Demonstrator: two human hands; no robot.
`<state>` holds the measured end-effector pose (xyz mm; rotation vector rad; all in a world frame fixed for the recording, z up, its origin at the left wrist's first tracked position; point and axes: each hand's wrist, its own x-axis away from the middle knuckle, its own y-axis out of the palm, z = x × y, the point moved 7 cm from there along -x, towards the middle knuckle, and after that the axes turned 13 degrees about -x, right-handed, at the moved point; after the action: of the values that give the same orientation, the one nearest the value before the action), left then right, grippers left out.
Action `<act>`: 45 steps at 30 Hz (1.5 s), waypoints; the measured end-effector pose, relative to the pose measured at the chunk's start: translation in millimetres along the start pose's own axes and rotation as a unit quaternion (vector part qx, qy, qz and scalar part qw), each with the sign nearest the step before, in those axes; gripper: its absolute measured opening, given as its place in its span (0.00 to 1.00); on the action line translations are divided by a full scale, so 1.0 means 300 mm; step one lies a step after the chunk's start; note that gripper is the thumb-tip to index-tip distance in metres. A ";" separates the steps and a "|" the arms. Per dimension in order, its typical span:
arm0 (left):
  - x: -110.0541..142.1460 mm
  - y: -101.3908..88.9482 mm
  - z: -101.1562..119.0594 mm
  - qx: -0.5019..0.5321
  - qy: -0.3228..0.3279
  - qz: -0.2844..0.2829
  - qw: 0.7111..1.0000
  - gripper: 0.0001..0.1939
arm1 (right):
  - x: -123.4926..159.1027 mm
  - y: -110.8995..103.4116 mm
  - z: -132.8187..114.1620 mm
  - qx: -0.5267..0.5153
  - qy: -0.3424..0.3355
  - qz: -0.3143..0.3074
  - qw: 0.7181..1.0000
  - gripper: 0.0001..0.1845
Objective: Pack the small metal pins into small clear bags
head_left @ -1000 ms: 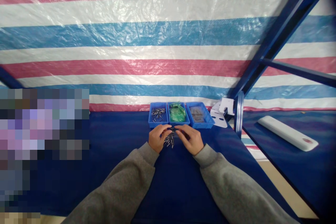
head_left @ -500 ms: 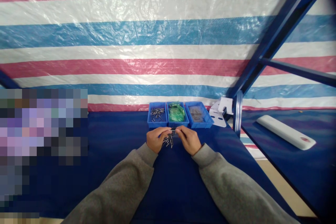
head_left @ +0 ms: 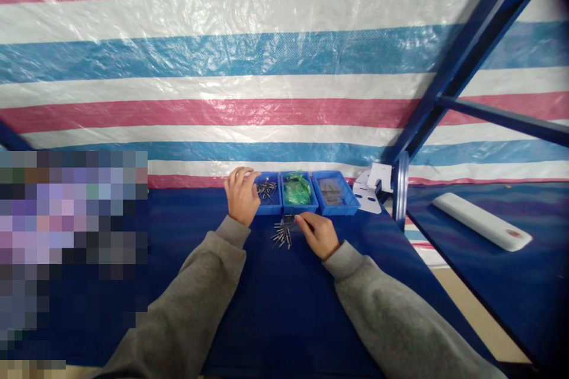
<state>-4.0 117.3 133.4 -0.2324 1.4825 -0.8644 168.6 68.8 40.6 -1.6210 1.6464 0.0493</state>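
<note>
My left hand [head_left: 242, 196] is raised at the left side of a blue bin [head_left: 268, 209] with its fingers apart and nothing visible in them. Inside that bin lie several small dark and silvery metal pins [head_left: 267, 190]. My right hand [head_left: 319, 234] is closed in a pinch on a thin metal pin [head_left: 290, 217], which points left from the fingertips. Just left of this hand, a loose pile of similar metal pins [head_left: 281, 234] rests on the blue tabletop [head_left: 284, 314]. The exact kind of these pieces is too small to tell.
A middle blue bin holds a green plastic bag [head_left: 297, 189]; the right bin holds clear bags [head_left: 331, 191] of something greyish. White cut-out sheets [head_left: 370, 192] lean by a blue metal post [head_left: 401, 189]. On the right-hand table is a long white object [head_left: 482, 221].
My left hand has let go of the metal pin and moved up and left to the left bin, its fingers spreading. My right hand stays almost in place, still pinching the pin.
</note>
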 end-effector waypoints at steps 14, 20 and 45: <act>0.243 0.107 0.123 0.182 0.093 -0.099 0.974 0.12 | -0.003 0.053 0.129 0.208 0.138 -0.105 0.963 0.13; 0.246 0.127 0.109 0.216 0.076 -0.114 0.967 0.13 | -0.005 0.054 0.122 0.211 0.136 -0.109 0.962 0.14; 0.240 0.122 0.074 0.231 0.022 -0.089 0.969 0.11 | 0.024 0.078 -0.001 0.160 0.083 -0.230 0.956 0.21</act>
<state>19.6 89.5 58.0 0.0011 1.2712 -1.3400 149.5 66.8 25.4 -1.7411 1.2725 -0.5758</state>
